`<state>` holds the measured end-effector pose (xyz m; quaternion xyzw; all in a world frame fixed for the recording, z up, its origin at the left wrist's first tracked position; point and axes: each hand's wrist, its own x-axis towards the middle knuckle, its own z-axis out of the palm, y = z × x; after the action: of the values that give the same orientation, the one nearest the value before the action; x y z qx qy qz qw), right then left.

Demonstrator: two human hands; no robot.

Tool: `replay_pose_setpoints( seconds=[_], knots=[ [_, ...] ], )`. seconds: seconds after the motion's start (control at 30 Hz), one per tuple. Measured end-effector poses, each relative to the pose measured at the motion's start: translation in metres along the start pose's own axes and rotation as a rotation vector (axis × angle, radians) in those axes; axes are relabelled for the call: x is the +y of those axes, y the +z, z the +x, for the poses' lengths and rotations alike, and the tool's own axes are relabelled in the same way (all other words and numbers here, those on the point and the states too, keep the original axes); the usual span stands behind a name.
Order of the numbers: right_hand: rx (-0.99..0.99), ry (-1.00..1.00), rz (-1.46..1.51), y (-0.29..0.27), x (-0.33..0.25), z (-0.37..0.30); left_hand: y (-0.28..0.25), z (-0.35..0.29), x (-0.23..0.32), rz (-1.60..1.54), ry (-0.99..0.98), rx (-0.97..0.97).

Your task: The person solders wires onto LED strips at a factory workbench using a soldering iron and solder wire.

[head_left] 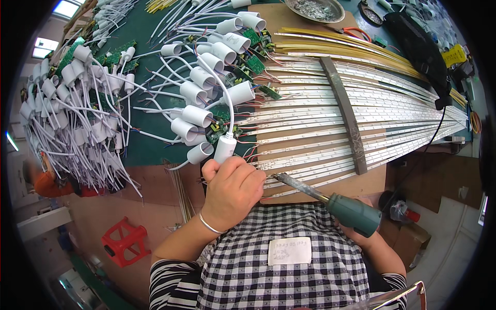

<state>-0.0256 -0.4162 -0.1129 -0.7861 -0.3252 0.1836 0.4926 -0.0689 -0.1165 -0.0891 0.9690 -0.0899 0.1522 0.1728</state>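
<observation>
My left hand (pixel 233 190), with a bangle at the wrist, is closed round a white plastic end cap (pixel 225 148) whose white cable arcs up and away. Its fingertips are at the ends of the LED strips (pixel 310 111), where thin red and white wires meet them. A soldering iron (pixel 356 214) with a green handle is in my right hand (pixel 355 235), which the handle partly hides. The iron's tip is close to my left fingertips, at the end of a near strip; whether it touches, I cannot tell. More white caps (pixel 195 93) with small green circuit boards (pixel 254 64) lie beyond.
A dark bar (pixel 343 113) lies across the strips on a brown board (pixel 377 186). A metal bowl of silvery scraps (pixel 316 10) and red-handled pliers (pixel 357 33) sit at the back. Wired caps (pixel 77 113) are heaped at left; a red stool (pixel 125 243) stands on the floor.
</observation>
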Motion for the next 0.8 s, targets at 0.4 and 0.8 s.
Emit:
replay_pose_setpoints(
  seconds=[0.4,0.8],
  knots=[
    [0.093,0.262,0.268,-0.005,-0.003,-0.009,-0.001,0.001,0.0,0.008,-0.003,-0.017],
    [0.264,0.204,0.574,-0.004,-0.001,-0.008,-0.003,-0.005,-0.001,0.048,-0.008,-0.071]
  ],
)
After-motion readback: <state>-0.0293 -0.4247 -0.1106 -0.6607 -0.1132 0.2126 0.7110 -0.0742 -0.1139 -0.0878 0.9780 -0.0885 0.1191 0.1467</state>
